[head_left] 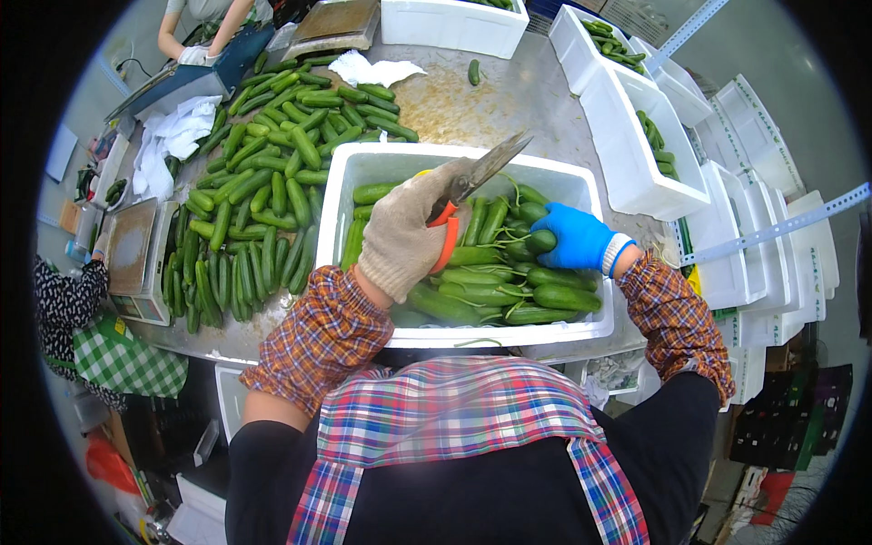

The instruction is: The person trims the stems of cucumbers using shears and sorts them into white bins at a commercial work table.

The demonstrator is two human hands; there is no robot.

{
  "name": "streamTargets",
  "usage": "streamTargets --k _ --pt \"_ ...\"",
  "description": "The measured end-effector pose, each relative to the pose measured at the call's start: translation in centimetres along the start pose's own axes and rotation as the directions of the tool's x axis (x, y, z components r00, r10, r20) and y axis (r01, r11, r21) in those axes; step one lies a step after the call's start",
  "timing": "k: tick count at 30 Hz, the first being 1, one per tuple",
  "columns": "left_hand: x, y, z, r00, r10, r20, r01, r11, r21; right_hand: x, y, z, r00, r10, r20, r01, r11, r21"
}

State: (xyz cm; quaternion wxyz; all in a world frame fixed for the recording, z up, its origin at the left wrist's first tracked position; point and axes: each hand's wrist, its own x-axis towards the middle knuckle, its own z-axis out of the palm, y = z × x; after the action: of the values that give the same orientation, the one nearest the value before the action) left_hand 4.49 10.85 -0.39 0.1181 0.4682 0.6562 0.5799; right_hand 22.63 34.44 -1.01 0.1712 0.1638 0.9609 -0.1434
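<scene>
My left hand (402,235), in a beige knitted glove, grips a pair of scissors (449,235) with orange handles. The worn blades point up and to the right, above a white foam box (325,225). Inside the box lie green cucumbers (477,293), several with thin stems still on. My right hand (579,238) wears a blue glove over a white-cuffed one and holds a cucumber (540,242) at the box's right side. Its far end is hidden by my fingers. The left part of the box's contents is partly covered by my left hand.
A large heap of cucumbers (252,204) spreads on the metal table (436,102) to the left. Weighing scales (133,252) stand at the left edge. More foam boxes (640,136) line the right. Two other people are at the left, one with gloved hands (197,56).
</scene>
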Motion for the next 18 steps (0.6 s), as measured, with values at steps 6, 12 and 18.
streamTargets --k 6,12,18 --pt "0.1 -0.4 0.2 1.000 0.022 0.005 -0.022 0.997 0.075 -0.9 -2.4 -1.6 0.924 0.019 -0.381 0.311 0.540 0.782" --pt "0.0 -1.8 0.5 0.992 0.086 0.096 -0.117 0.915 0.386 -0.1 -5.0 -0.4 0.726 0.143 -0.672 0.505 0.553 0.663" --pt "0.1 -1.8 0.6 0.985 0.043 0.168 -0.123 0.857 0.501 0.4 -4.1 1.7 0.670 0.150 -0.727 0.500 0.634 0.591"
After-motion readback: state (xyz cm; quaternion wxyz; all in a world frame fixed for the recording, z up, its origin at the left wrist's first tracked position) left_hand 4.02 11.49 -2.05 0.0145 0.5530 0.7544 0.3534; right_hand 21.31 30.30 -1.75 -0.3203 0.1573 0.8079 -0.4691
